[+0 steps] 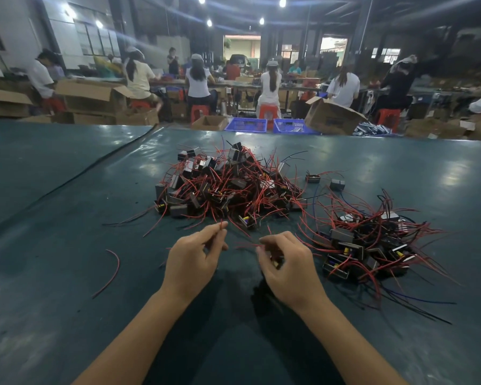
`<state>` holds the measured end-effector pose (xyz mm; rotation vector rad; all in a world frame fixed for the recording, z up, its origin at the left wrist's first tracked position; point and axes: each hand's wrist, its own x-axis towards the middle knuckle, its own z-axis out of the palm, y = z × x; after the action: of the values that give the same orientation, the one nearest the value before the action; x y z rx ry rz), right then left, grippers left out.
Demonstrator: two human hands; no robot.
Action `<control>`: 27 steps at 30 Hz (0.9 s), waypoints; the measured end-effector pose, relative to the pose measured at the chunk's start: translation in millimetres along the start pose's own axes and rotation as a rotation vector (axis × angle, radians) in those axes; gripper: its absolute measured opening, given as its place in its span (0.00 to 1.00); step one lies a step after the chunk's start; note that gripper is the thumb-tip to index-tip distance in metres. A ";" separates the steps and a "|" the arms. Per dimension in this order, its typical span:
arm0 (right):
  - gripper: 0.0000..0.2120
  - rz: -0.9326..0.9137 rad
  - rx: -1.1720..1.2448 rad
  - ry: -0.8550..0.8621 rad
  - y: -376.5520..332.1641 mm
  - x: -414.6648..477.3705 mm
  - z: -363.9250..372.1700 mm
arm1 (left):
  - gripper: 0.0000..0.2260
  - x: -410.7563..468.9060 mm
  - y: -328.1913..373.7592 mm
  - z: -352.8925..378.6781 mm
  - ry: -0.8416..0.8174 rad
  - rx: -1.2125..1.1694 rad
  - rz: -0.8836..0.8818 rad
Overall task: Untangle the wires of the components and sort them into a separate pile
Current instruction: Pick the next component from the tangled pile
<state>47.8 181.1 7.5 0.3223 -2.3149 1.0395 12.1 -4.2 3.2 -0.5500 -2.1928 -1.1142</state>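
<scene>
The left hand (192,259) pinches a thin, limp red wire (221,227) near its tip, while the right hand (289,269) curls round the small rigid component (275,263), probably the surer grip.

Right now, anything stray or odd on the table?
Yes: one loose red wire lies alone on the table, left of the left hand, joined to no component. Two components also sit apart between the big pile and the smaller pile.
</scene>
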 end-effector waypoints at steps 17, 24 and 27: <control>0.23 0.314 0.402 0.073 0.0 -17.3 -10.1 | 0.12 -11.0 7.0 14.3 -0.307 0.047 0.004; 0.25 0.333 0.583 -0.012 -14.4 -23.4 -4.3 | 0.13 -8.7 5.9 9.1 -0.307 0.218 0.110; 0.22 0.365 0.419 -0.042 -13.6 -25.0 -3.6 | 0.13 -2.4 0.4 1.5 -0.197 0.438 0.045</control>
<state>75.3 174.3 2.8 0.0785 -2.2257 1.7189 13.7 -3.0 1.2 -0.5253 -2.4810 -0.5436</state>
